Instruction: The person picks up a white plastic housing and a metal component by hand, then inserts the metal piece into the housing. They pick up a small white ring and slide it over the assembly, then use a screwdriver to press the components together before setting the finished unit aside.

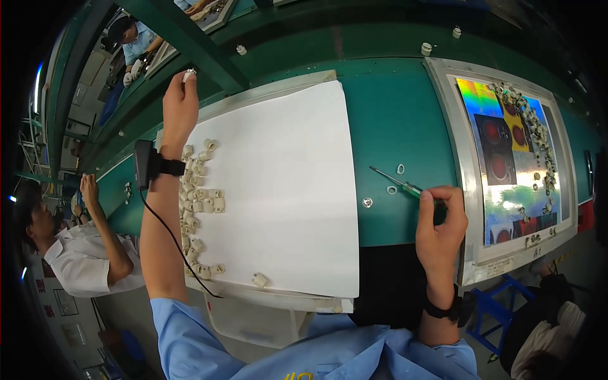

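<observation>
One screwdriver (412, 189) is clamped in the right hand (441, 231), fingers around its handle apparently to free the shaft; the left hand's (180, 111) fingers pinch one small white part (189, 75) beyond the white sheet (278, 171). Two rings (388, 190) and one disc (367, 202) lie on the green tabletop (405, 114), probably for easy reach; cream cylinders (208, 206), too heaped to count, crowd the sheet's left.

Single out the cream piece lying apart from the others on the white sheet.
The cream piece by the near edge of the white sheet; the others crowd along its left side.
</observation>
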`<state>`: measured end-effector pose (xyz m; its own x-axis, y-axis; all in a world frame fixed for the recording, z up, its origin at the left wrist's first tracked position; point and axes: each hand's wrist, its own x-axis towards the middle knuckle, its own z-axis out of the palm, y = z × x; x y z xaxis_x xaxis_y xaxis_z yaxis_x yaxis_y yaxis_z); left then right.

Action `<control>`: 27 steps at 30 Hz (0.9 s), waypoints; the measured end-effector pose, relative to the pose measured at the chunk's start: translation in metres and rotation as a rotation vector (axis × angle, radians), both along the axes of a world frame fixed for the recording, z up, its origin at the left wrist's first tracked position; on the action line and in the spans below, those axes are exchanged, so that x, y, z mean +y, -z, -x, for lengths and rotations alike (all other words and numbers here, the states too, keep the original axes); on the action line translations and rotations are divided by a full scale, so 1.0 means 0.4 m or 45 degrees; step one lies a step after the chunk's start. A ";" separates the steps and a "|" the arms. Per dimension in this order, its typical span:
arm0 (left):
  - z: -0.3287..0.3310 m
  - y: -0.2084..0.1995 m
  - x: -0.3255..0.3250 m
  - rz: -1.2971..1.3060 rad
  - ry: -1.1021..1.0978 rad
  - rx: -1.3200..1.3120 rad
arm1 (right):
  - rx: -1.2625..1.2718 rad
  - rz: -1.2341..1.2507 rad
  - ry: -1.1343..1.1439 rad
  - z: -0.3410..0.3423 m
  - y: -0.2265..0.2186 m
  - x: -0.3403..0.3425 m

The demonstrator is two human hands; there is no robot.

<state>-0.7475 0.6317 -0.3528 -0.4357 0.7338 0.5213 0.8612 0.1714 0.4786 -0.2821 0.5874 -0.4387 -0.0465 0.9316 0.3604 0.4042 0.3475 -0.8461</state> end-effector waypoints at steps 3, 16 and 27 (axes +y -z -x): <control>0.010 0.032 0.035 -0.042 0.074 -0.109 | 0.014 0.027 -0.004 0.011 0.016 0.023; 0.011 0.073 0.082 -0.093 0.075 -0.263 | -0.075 -0.071 -0.074 0.000 0.043 0.052; -0.013 0.072 0.104 -0.068 -0.028 -0.058 | -0.100 -0.123 -0.097 -0.016 0.037 0.065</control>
